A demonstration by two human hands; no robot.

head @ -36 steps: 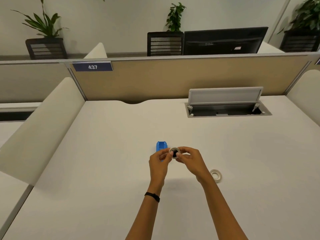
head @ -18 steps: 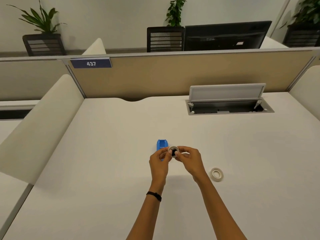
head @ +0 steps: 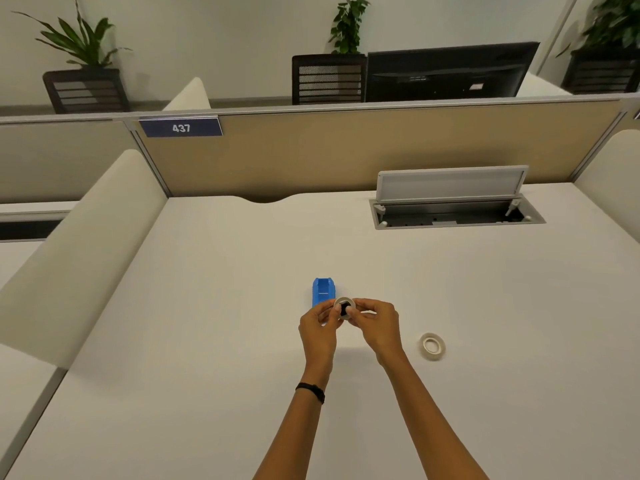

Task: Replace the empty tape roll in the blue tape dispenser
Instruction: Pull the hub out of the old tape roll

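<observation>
Fingertips of left hand [head: 320,323] and right hand [head: 375,323] pinch a small ring with black hub [head: 344,308], already out of the blue tape dispenser [head: 323,292], while the fresh tape roll [head: 432,346] waits unloaded at near right.

1. Left hand [head: 320,329] is raised off the desk, fingers curled, thumb and fingertips pinching the small ring [head: 344,308] from its left side.
2. Right hand [head: 377,327] pinches the same ring from the right, both forearms converging.
</observation>
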